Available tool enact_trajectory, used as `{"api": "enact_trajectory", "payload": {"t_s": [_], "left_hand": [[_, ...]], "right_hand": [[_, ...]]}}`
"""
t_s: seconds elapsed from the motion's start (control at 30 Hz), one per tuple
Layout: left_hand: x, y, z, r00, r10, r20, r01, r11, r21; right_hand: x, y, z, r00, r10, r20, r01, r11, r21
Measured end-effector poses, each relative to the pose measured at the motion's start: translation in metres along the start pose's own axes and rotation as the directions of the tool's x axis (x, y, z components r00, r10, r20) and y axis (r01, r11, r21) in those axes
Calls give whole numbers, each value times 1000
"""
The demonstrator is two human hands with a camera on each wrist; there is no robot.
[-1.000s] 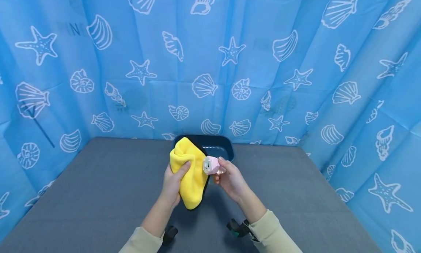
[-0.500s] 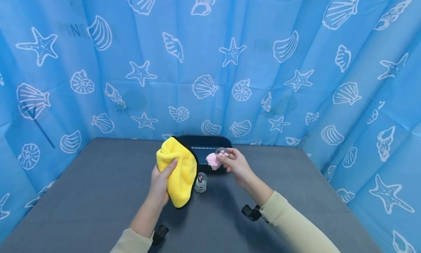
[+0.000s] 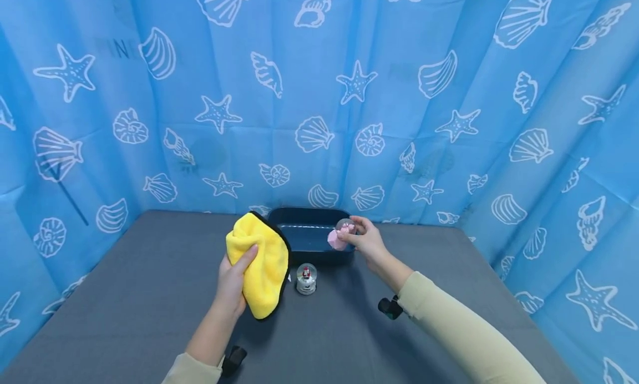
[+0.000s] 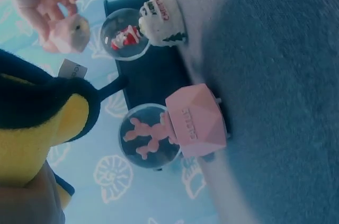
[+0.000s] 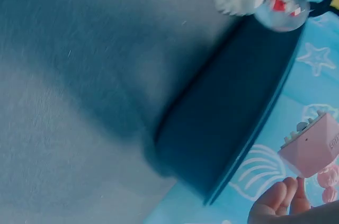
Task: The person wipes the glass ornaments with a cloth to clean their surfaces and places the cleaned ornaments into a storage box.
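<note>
My left hand (image 3: pixel 232 281) grips a folded yellow cloth (image 3: pixel 262 273) with black edging, thumb across its front. My right hand (image 3: pixel 369 242) pinches a small snow globe by its clear dome; its faceted pink base (image 3: pixel 336 240) points down and left, over the right end of a dark blue tray (image 3: pixel 319 258). A Santa snow globe (image 3: pixel 307 279) with a white base stands upright on the table before the tray. In the left wrist view another pink-based snow globe (image 4: pixel 196 121), with a pink figure inside, stands nearer; the cloth hides it in the head view.
The tray stands at the table's back edge, against a blue curtain (image 3: pixel 309 95) printed with white shells and starfish. A grey cloth (image 3: pixel 150 295) covers the table. Black wrist straps (image 3: pixel 389 307) sit below both hands.
My right hand has carried the pink snow globe away from the cloth, right and back over the tray. My left hand has drawn the cloth leftward, bringing the Santa globe into sight.
</note>
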State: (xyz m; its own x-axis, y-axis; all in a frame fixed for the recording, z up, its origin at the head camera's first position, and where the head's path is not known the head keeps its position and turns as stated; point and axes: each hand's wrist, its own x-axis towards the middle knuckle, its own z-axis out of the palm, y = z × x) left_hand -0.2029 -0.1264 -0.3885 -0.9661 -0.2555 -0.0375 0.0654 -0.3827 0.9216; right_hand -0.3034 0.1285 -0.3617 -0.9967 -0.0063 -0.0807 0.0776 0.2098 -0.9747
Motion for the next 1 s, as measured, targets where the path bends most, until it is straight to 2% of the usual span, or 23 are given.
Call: {"api": "enact_trajectory", "payload": {"t_s": [0.17,0.47,0.8,1.0], "left_hand": [[0,3,-4,1000,10,-3,-10,1000,-6],[-2,6,-9,1000,-2,-6,2,1000,-10],[-4,7,-14,1000,9,-1,-9,1000,8],[-2,5,-16,1000,3,-7,-2,1000,10]], "right_hand": [[15,2,1,999,-1,-41,2,1000,13],[38,8,6,997,-20,-70,18,999,-33],[59,17,15,994,39,-99,-39,999,-2],[67,23,23,993,33,-109,-36,999,-28]]}}
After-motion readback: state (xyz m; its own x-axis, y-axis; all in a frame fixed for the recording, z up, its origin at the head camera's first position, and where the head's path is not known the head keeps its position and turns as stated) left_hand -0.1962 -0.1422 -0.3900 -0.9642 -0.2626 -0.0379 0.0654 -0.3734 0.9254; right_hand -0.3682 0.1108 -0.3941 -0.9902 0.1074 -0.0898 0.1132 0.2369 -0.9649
